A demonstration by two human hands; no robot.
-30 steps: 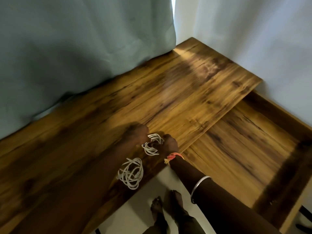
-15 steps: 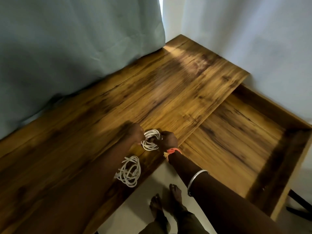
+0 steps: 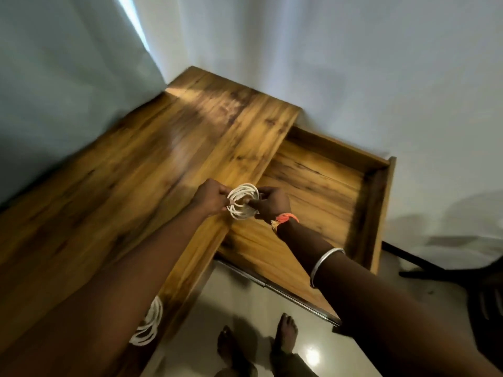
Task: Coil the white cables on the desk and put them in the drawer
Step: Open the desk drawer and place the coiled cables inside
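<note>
Both arms reached far out, and the left hand (image 3: 211,197) and right hand (image 3: 272,204) pinched a white coil (image 3: 243,201) between them, one on each side. The coil was held up over the desk (image 3: 114,191) edge, just beside the open drawer (image 3: 321,186). A second coil (image 3: 149,323) lay on the near desk edge, partly hidden by the left arm.

No readable text, label, brand, number or sign appears anywhere.
</note>
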